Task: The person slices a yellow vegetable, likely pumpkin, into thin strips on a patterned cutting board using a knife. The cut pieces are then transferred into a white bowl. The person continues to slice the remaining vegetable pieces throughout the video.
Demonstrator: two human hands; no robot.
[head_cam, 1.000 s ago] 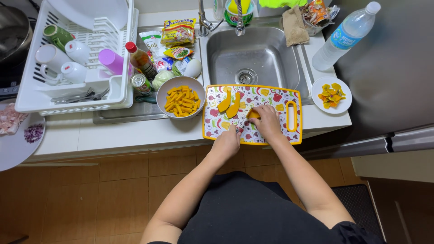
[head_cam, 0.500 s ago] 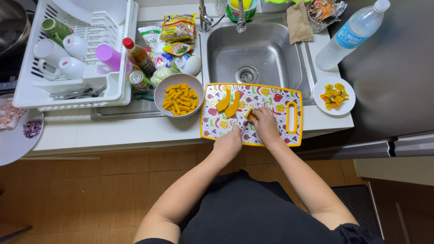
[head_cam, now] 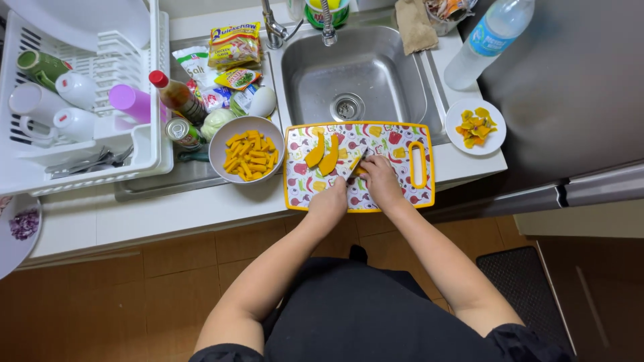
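Note:
A patterned cutting board [head_cam: 402, 137] with a yellow rim lies on the counter's front edge, below the sink. My left hand [head_cam: 329, 200] is closed on a dark knife [head_cam: 356, 164] whose blade points up and to the right. My right hand [head_cam: 381, 181] presses a small orange squash piece [head_cam: 363, 171] against the board, right beside the blade. Two longer orange slices [head_cam: 323, 153] lie on the board's upper left. A grey bowl [head_cam: 221, 144] of orange strips stands just left of the board.
A steel sink [head_cam: 376, 80] sits behind the board. A small white plate [head_cam: 493, 144] holds orange scraps at the right, near a water bottle [head_cam: 490, 40]. A white dish rack [head_cam: 144, 144], sauce bottle [head_cam: 176, 94], can [head_cam: 180, 131] and food packets [head_cam: 235, 43] crowd the left.
Both hands stay over the same spot on the board, with only small movements of the knife and the piece. The view itself has shifted slightly.

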